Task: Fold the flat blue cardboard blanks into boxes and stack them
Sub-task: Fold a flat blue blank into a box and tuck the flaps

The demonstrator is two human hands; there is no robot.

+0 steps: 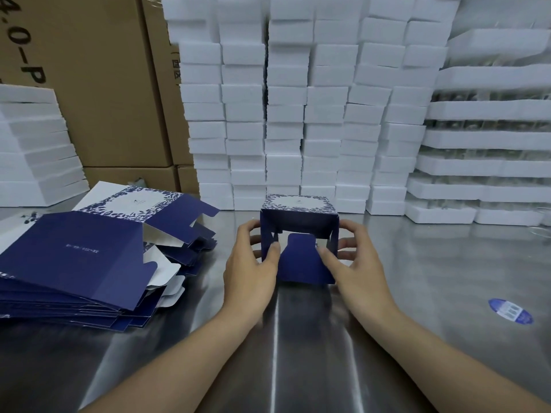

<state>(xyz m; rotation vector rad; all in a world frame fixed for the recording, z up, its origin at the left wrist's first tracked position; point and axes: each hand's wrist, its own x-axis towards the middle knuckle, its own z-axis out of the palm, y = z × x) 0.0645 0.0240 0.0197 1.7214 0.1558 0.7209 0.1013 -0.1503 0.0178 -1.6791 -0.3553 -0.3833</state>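
Observation:
A half-folded blue box stands on the steel table at the centre, its white floral panel facing up. Its near end is open, with a blue tongue flap lying out toward me. My left hand grips the box's left side, fingers behind the wall and thumb on the front edge. My right hand grips the right side the same way, thumb beside the flap. A pile of flat blue blanks lies fanned out on the left of the table.
Tall stacks of white boxes form a wall right behind the blue box. Brown cartons stand at the back left, more white stacks at far left. A round blue sticker lies on the steel table at right.

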